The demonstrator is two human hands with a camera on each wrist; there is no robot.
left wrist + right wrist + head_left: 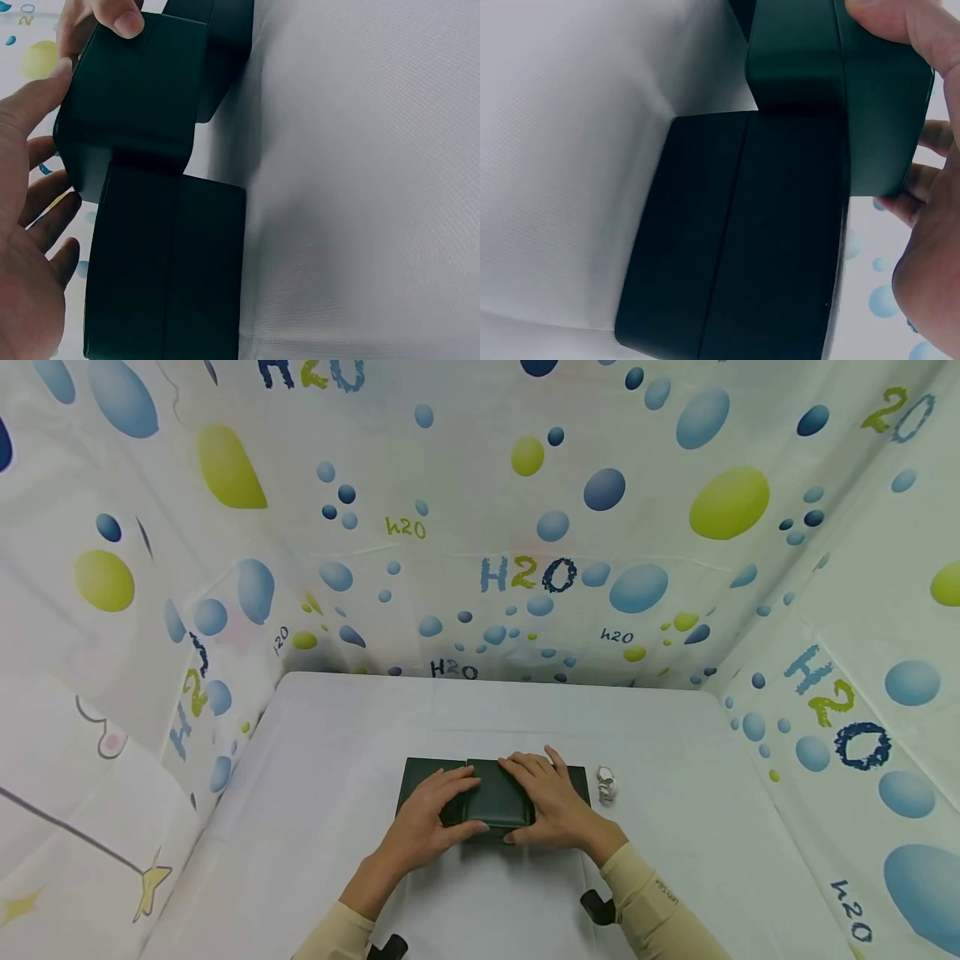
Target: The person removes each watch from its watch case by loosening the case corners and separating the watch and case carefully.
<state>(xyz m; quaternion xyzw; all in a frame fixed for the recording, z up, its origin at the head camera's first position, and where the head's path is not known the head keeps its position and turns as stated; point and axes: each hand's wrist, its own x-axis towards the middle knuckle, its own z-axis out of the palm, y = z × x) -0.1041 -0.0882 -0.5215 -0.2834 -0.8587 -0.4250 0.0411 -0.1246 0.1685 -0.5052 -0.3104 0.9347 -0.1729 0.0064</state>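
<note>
Three dark green boxes stand together on the white table. One upper box [498, 793] rests across a left lower box [426, 768] and a right lower box [580, 783]. My left hand [427, 818] holds the upper box at its left end, its thumb [45, 86] at the front edge and fingers toward the back. From the right, my right hand [555, 802] grips the same box, thumb [889, 16] pressed on the front face and fingers behind it. In the left wrist view, a gap shows beneath the upper box [139, 90] between the lower ones.
A small silver item like a metal-band watch [606, 785] lies right of the boxes. White cloth covers the table [337, 727]. A curtain printed with bubbles [450, 493] surrounds the back and sides. Black camera mounts [597, 908] sit at both wrists.
</note>
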